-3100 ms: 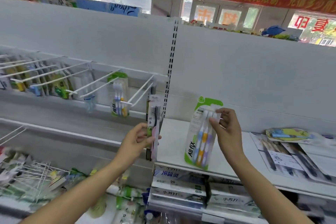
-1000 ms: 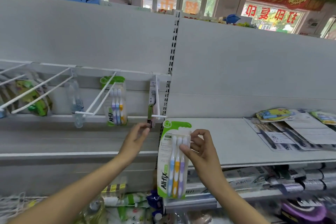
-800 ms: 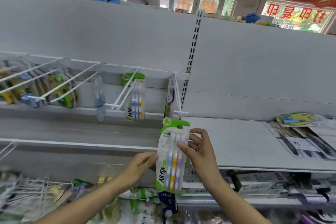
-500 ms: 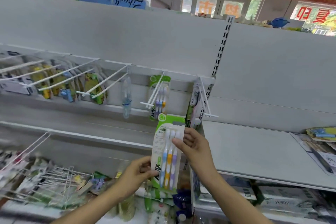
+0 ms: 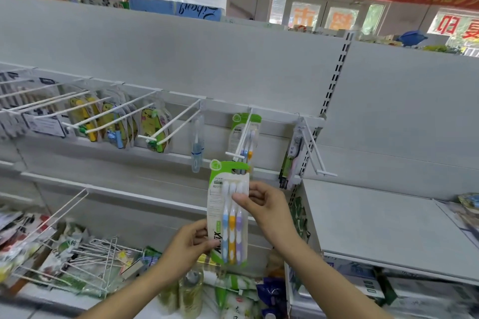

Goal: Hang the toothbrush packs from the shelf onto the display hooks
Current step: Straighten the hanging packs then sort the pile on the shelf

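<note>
I hold a green-and-clear three-toothbrush pack [image 5: 228, 217] upright in both hands. My right hand [image 5: 264, 211] pinches its upper part by the brush heads. My left hand [image 5: 189, 243] grips its lower left edge. The pack's top sits just below the front tip of a white display hook [image 5: 239, 145], on which an identical green pack [image 5: 246, 132] hangs at the back. A slim single-brush pack [image 5: 294, 153] hangs on the hook [image 5: 315, 153] to the right.
More white hooks run left along the rail, with a blue brush pack [image 5: 197, 147] and yellow cartoon packs [image 5: 153, 129]. A grey shelf [image 5: 383, 225] lies right, with packs at its far right edge [image 5: 469, 204]. Loose wire hooks and goods [image 5: 85, 259] fill the lower left.
My view swung left and I carried the pack up towards the hook with the matching green pack. My left hand left the slim pack's hook and took the pack's lower edge.
</note>
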A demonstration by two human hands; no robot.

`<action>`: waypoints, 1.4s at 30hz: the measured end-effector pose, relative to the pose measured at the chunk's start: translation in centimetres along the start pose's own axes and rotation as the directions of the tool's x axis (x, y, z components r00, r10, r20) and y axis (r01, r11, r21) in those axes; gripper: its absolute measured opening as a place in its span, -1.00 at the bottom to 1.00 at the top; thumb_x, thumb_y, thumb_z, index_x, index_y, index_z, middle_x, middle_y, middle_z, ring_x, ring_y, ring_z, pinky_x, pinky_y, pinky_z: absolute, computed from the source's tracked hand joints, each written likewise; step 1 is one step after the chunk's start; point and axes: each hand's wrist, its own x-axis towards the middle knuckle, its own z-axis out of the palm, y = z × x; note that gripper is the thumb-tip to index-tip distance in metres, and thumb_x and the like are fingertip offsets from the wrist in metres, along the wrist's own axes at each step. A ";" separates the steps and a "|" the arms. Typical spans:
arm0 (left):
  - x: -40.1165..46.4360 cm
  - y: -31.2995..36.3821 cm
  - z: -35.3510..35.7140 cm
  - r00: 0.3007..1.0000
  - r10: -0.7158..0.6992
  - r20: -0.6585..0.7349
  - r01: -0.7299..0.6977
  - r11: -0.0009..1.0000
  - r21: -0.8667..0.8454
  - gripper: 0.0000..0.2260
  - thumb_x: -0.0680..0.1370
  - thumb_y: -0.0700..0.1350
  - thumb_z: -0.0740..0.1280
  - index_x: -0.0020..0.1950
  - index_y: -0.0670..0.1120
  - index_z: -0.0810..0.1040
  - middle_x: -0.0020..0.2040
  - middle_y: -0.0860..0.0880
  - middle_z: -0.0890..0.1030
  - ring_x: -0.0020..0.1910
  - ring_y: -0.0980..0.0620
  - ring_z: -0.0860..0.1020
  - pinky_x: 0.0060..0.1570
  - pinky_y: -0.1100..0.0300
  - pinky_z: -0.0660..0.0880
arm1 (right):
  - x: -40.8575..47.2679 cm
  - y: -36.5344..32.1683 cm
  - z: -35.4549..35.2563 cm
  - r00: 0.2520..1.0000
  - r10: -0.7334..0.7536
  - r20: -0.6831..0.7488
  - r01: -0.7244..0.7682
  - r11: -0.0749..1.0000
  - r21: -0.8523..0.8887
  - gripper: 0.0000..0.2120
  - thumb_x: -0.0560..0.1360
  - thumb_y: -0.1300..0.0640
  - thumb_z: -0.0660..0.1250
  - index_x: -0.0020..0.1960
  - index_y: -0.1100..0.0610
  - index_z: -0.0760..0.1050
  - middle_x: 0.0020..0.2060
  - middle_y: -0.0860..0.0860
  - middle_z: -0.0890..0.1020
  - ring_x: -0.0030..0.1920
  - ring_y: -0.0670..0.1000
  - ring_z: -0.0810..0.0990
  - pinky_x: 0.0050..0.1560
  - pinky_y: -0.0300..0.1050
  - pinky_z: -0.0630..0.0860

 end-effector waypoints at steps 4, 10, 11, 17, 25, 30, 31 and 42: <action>-0.1 0.1 -1.2 0.996 0.023 -0.088 -0.024 1.000 -0.003 -0.71 0.46 -0.16 0.46 0.12 0.14 0.66 0.06 -0.11 0.72 0.05 -0.14 0.68 0.06 -0.04 0.62 | 1.0 -0.6 1.5 1.000 -0.008 0.027 0.009 1.000 -0.016 -0.84 0.50 0.18 0.47 0.07 0.17 0.67 -0.05 -0.01 0.75 0.02 -0.03 0.71 0.08 -0.13 0.61; 0.7 2.1 -2.9 0.988 0.105 -0.113 -0.101 0.994 0.043 -0.74 0.46 -0.11 0.48 0.13 0.11 0.66 0.02 -0.12 0.72 0.03 -0.12 0.68 0.03 -0.02 0.62 | 2.0 -1.5 2.6 0.999 -0.034 0.025 0.034 0.999 0.024 -0.87 0.53 0.13 0.43 0.03 0.14 0.70 -0.08 0.00 0.76 0.00 0.00 0.72 0.09 0.02 0.63; 0.8 2.4 -3.1 0.988 0.119 -0.103 -0.113 0.992 0.058 -0.73 0.44 -0.08 0.47 0.13 0.10 0.65 0.02 -0.12 0.72 0.03 -0.11 0.68 0.03 -0.01 0.62 | 2.1 -1.5 2.6 0.999 -0.032 0.016 0.032 0.999 0.032 -0.86 0.53 0.12 0.43 0.04 0.14 0.70 -0.08 0.01 0.76 0.00 0.01 0.73 0.09 0.03 0.63; 1.4 2.3 -3.4 0.990 0.134 -0.050 -0.128 0.986 0.102 -0.70 0.52 -0.27 0.42 0.12 0.10 0.65 0.04 -0.09 0.72 0.04 -0.06 0.68 0.01 0.08 0.61 | 2.0 -1.0 2.3 0.999 -0.041 -0.005 0.041 0.999 0.002 -0.86 0.54 0.10 0.42 0.03 0.14 0.69 -0.10 0.04 0.76 -0.01 0.08 0.73 0.09 0.18 0.62; 1.9 2.4 -3.2 0.984 0.180 -0.013 -0.173 0.963 0.204 -0.71 0.53 -0.25 0.42 0.17 0.06 0.64 0.05 0.02 0.72 0.06 0.02 0.68 0.07 0.14 0.59 | 1.8 -0.1 1.1 0.997 -0.046 -0.067 0.048 0.998 0.038 -0.85 0.57 0.12 0.37 0.05 0.17 0.66 -0.11 0.12 0.74 -0.03 0.15 0.72 0.06 0.15 0.63; 3.9 2.2 -2.6 0.987 0.160 -0.003 -0.154 0.960 0.234 -0.74 0.53 -0.25 0.41 0.18 -0.01 0.61 0.03 0.06 0.72 0.02 0.05 0.68 0.05 0.10 0.61 | 3.0 0.1 -0.1 0.999 -0.004 -0.038 0.007 0.997 0.083 -0.84 0.57 0.27 0.34 0.13 0.22 0.61 -0.04 0.07 0.74 0.02 0.00 0.71 0.04 -0.13 0.63; 4.5 2.1 -2.6 0.989 0.147 -0.007 -0.141 0.961 0.237 -0.74 0.54 -0.25 0.41 0.18 0.00 0.61 0.02 0.06 0.72 0.01 0.05 0.69 0.03 0.08 0.62 | 3.5 0.4 -0.2 0.999 0.004 -0.037 -0.002 0.998 0.055 -0.83 0.55 0.30 0.36 0.14 0.23 0.60 -0.02 0.07 0.74 0.03 0.00 0.71 0.05 -0.15 0.63; 12.8 1.9 -3.1 0.997 0.072 -0.014 -0.067 0.967 0.246 -0.74 0.55 -0.25 0.39 0.17 0.03 0.60 -0.01 0.01 0.73 -0.04 0.00 0.69 -0.02 0.02 0.62 | 10.7 2.8 -1.1 0.980 0.051 -0.192 -0.085 0.981 -0.174 -0.85 0.55 0.29 0.35 0.01 0.08 0.61 -0.16 -0.09 0.71 -0.13 -0.18 0.68 -0.08 -0.24 0.59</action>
